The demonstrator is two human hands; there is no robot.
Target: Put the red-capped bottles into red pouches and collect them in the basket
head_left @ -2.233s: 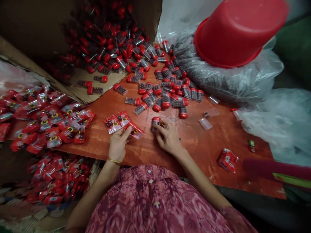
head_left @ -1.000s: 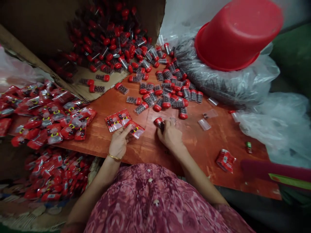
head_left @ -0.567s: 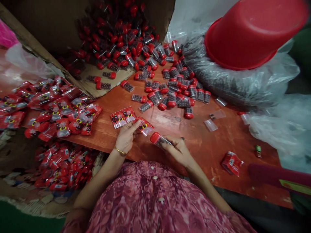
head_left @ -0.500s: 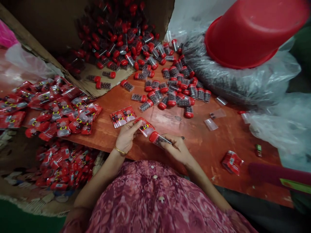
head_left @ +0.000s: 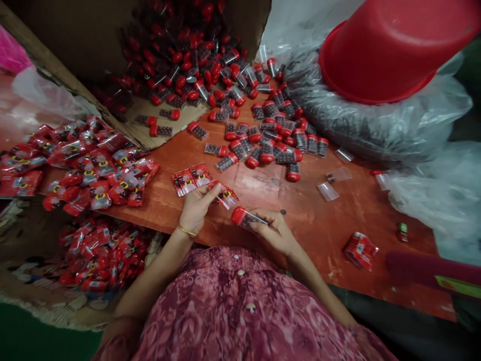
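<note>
My right hand [head_left: 276, 231] is closed on a small clear vial with a red cap [head_left: 244, 217], held just above the near edge of the red-brown table [head_left: 319, 220] with the cap pointing left. My left hand [head_left: 196, 208] pinches a red printed sachet [head_left: 225, 194] by its near end, with the sachet's open end close to the vial's cap. A short stack of flat red sachets [head_left: 191, 176] lies on the table just beyond my left hand.
Several red-capped vials [head_left: 263, 135] spill from a tipped cardboard box [head_left: 112, 50] at the back. Filled red sachets [head_left: 86, 165] pile at the left and below the table. A red basin [head_left: 391, 45] rests on plastic bags at the right. Another red sachet bundle [head_left: 361, 249] lies front right.
My right hand picked a vial from the table and brought it toward me, beside the sachet in my left hand. My left hand kept hold of the sachet and lifted it slightly.
</note>
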